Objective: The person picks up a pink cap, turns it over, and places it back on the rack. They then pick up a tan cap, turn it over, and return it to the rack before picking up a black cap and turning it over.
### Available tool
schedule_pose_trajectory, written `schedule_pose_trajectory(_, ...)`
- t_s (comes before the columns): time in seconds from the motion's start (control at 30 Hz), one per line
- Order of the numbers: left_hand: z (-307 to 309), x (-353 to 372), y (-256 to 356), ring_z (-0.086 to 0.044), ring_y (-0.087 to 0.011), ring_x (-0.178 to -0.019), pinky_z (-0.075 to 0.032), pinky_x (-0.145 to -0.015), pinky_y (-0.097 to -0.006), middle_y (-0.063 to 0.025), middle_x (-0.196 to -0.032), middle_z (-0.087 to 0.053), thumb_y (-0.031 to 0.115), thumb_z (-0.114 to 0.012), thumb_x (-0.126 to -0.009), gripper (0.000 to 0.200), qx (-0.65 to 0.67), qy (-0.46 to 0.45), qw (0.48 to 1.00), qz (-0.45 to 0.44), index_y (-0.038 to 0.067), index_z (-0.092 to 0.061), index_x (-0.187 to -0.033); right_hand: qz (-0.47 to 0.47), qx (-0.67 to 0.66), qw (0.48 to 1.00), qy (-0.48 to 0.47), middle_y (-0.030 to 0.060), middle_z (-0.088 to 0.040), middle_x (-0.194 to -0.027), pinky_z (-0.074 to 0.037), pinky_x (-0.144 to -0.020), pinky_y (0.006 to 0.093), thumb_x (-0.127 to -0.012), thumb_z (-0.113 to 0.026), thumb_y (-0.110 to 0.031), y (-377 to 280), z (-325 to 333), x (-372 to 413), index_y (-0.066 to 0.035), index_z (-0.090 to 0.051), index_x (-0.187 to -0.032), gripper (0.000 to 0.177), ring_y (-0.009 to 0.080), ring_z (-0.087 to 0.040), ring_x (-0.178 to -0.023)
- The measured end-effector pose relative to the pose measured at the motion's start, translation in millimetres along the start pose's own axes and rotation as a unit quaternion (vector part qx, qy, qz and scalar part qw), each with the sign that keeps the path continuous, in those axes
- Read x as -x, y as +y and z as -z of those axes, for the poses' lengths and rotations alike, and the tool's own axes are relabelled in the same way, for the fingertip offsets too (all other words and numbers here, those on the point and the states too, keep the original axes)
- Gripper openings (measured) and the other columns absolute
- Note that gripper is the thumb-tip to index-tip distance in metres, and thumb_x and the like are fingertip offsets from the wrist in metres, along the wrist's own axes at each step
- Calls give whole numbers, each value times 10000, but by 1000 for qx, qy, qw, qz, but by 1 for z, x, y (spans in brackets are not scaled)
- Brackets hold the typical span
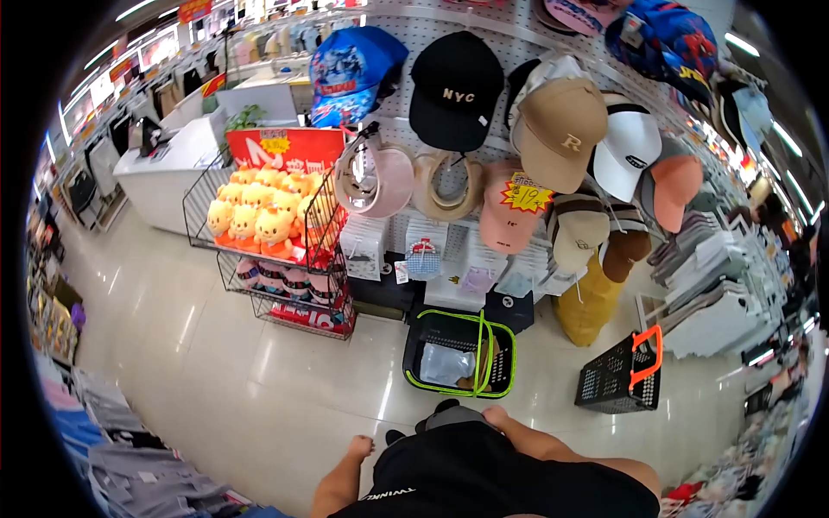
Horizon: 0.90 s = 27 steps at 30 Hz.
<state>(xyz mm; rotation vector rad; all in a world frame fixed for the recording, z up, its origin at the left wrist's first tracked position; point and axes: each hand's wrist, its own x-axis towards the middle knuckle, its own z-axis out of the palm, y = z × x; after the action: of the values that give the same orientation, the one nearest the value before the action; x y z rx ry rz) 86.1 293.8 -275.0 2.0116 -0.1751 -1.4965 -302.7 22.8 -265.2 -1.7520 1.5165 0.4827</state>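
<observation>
Low at the left of my body hangs my left hand [361, 446], its fingers curled in with nothing visible in them. My right hand [495, 416] is at my front, beside a grey piece of cloth [458, 418]; its fingers are mostly hidden. Ahead of my feet a black shopping basket [418, 344] with green rim and handles stands on the floor. Inside it lie a clear plastic-wrapped package [446, 363] and something brown. Neither hand touches the basket.
Caps, including a black NYC cap [458, 93] and a tan cap [560, 129], hang ahead. A wire rack [321, 220] of yellow plush toys stands left. Another black basket [617, 380] with an orange handle stands right. Clothes racks [721, 298] flank the aisle.
</observation>
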Motion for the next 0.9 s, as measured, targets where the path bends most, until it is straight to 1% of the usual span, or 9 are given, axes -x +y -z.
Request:
schedule_pose_trajectory(0.1,-7,-19,70,-677,-198,-669,-520,-538,-317,-122,-831,-697,166,-550,-901,226,9,-13,998,-59,-14,-658,-985,3,6,997,83,175,-705,-1026,-518,-849,427,-816,-571,-352,-44,4,-9,-98,-746,-934,331,369,-661,-990)
schedule_pose_trajectory(0.2,-9,-17,148,-668,-174,-704,-516,-574,-300,-106,-865,-690,162,-538,-919,212,94,-24,989,-110,6,-644,-1015,39,-47,995,74,150,-717,-1012,-517,-852,429,-814,-573,-360,-43,-6,-44,-106,-752,-920,328,375,-660,-971)
schedule_pose_trajectory(0.27,-9,-17,188,-669,-169,-741,-513,-609,-289,-95,-907,-686,143,-527,-926,209,151,-21,979,-138,20,-634,-1058,139,54,988,44,156,-726,-974,-532,-804,411,-818,-583,-355,-66,23,-32,-78,-752,-902,335,339,-689,-880)
schedule_pose_trajectory(0.33,-9,-18,219,-671,-169,-748,-506,-614,-278,-88,-908,-685,135,-514,-929,218,176,-11,973,-149,21,-632,-1073,89,-163,982,46,122,-720,-822,-540,-677,357,-837,-606,-264,-68,19,-55,-22,-732,-870,275,210,-686,-688)
schedule_pose_trajectory(0.4,-8,-16,242,-671,-169,-752,-523,-647,-283,-93,-912,-685,138,-517,-930,234,182,0,966,-186,9,-629,-1090,86,-247,963,65,73,-701,-758,-535,-672,347,-858,-584,-212,-96,33,-68,-27,-719,-902,233,198,-669,-673)
schedule_pose_trajectory(0.53,-7,-24,275,-681,-224,-772,-545,-709,-326,-115,-917,-687,148,-538,-933,252,65,75,929,-356,-12,-618,-1110,249,-199,929,187,72,-680,-741,-522,-648,328,-875,-581,-195,-181,112,-72,-45,-695,-933,198,179,-661,-681)
schedule_pose_trajectory(0.6,-9,3,324,-679,-292,-871,-535,-810,-375,-156,-966,-683,152,-572,-930,266,-62,175,896,-403,-32,-597,-1119,327,-266,872,247,107,-695,-793,-523,-688,327,-883,-591,-131,-250,185,-38,-39,-688,-948,149,221,-683,-747)
schedule_pose_trajectory(0.73,-12,54,451,-592,-356,-1136,-454,-975,-394,-233,-1204,-609,150,-634,-907,403,-16,221,786,-577,-38,-541,-1251,449,-203,764,416,164,-673,-923,-528,-751,384,-889,-604,-71,-344,312,12,-15,-650,-1034,161,322,-668,-833)
schedule_pose_trajectory(0.9,7,150,633,-366,-368,-1400,-261,-1157,-421,-253,-1482,-398,64,-550,-891,619,-59,239,566,-787,-74,-335,-1455,616,-138,480,609,216,-640,-1162,-464,-955,450,-781,-620,-54,-425,463,96,36,-613,-1134,364,382,-607,-1062)
